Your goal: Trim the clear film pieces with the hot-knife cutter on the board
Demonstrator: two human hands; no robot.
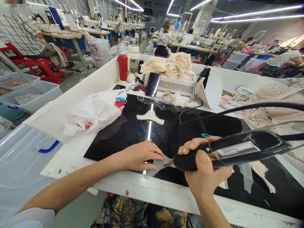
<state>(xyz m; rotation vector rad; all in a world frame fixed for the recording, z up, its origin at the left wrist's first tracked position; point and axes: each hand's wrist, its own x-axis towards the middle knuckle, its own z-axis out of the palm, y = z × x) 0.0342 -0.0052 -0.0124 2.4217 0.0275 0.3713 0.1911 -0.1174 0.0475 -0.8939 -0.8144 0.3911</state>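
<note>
Corded tool is gripped in the right hand above the black sheet; translucent film there seems steadied by the left hand, fingers spread.

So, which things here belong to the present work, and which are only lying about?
Likely in use:
black tool, in right hand
translucent piece, by left hand
black mat

Apparently lying about:
phone
red bottle
jar
white bag

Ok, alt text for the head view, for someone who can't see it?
A person's right hand grips a black handheld tool pointed toward the left hand, over a black sheet on a white table. Beyond lies a pale cutout, with a white plastic bag left of it.
</note>
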